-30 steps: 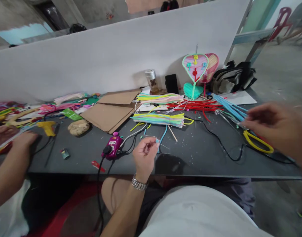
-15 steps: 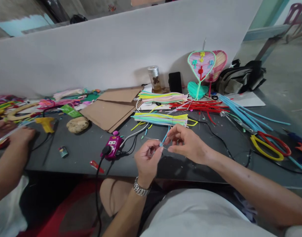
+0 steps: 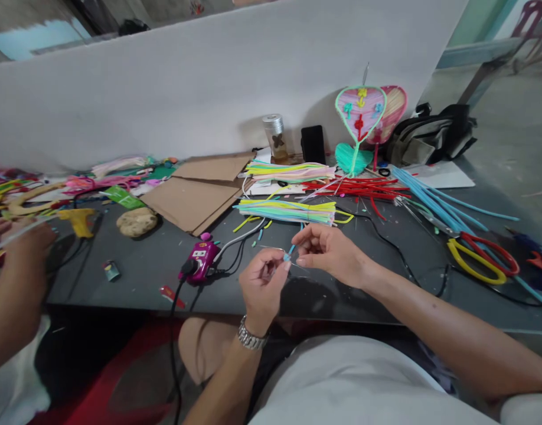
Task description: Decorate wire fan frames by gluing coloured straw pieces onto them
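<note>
The left hand [image 3: 263,282] and right hand [image 3: 329,251] nearly meet, their fingertips pinching a small blue pipe cleaner [image 3: 290,252] above the dark table [image 3: 138,265], where a slip could drop it among the scattered scraps [image 3: 258,237].

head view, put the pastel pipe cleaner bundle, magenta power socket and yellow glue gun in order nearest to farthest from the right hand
1. Pastel pipe cleaner bundle, on the table just beyond the right hand.
2. Magenta power socket, to the hand's left.
3. Yellow glue gun, far left on the table.
</note>
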A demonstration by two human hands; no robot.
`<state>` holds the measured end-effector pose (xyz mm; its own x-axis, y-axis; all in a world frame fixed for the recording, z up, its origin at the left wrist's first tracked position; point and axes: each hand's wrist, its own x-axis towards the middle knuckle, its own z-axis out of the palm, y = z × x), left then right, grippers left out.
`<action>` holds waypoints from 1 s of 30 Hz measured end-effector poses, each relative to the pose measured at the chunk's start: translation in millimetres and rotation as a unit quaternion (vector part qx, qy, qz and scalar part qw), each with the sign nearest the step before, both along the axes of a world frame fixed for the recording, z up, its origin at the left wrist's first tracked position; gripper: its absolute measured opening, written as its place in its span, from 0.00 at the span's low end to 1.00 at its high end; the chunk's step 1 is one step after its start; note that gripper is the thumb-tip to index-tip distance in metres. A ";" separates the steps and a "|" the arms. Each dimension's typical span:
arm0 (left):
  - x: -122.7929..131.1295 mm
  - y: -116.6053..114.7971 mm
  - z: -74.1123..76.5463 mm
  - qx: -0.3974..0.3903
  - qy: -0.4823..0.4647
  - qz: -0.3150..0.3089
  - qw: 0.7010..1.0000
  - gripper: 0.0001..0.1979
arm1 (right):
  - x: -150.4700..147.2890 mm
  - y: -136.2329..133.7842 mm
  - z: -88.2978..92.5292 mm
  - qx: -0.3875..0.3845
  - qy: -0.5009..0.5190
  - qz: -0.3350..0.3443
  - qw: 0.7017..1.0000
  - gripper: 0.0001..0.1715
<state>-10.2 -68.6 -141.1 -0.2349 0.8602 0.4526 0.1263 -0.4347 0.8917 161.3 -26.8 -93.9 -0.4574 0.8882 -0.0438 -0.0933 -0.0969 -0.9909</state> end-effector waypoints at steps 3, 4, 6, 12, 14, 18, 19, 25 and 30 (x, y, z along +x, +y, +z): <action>0.0 -0.1 0.1 0.002 -0.002 -0.002 1.000 0.04 | -0.3 -0.5 -1.0 0.026 -0.032 0.000 0.999 0.15; 0.1 0.0 0.2 0.002 -0.003 -0.003 1.000 0.03 | 0.0 -0.8 -0.9 0.041 -0.047 -0.004 0.998 0.12; 0.1 0.2 0.4 0.000 -0.003 -0.001 1.000 0.03 | 0.7 -1.5 0.0 0.073 -0.074 -0.016 0.994 0.10; -4.2 1.2 -1.6 -0.001 -0.002 -0.006 1.000 0.04 | -2.2 -1.5 9.7 0.142 -0.093 -0.041 0.985 0.18; -7.5 1.7 -4.1 -0.007 -0.003 -0.013 1.000 0.05 | -4.7 0.7 15.6 0.159 -0.077 -0.053 0.983 0.25; -13.9 2.8 -8.5 -0.021 -0.005 -0.022 1.000 0.06 | -3.8 9.4 29.1 0.154 -0.002 -0.081 0.985 0.33; -15.0 3.0 -8.9 -0.022 -0.005 -0.024 0.999 0.07 | -1.4 12.6 32.5 0.147 0.023 -0.095 0.984 0.34; -19.6 4.4 -7.7 -0.025 -0.004 -0.051 0.998 0.07 | 32.5 33.7 53.7 0.114 0.129 -0.234 0.957 0.27; -25.7 6.6 -6.2 -0.026 -0.009 -0.038 0.999 0.06 | 92.6 26.0 65.6 0.267 0.111 -0.389 0.875 0.16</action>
<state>-35.9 -62.0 -147.3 -0.1757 0.8980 0.4033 0.0788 -0.3955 0.9151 253.9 -0.8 -28.2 0.3491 0.8010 0.4864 -0.1207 0.5531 -0.8243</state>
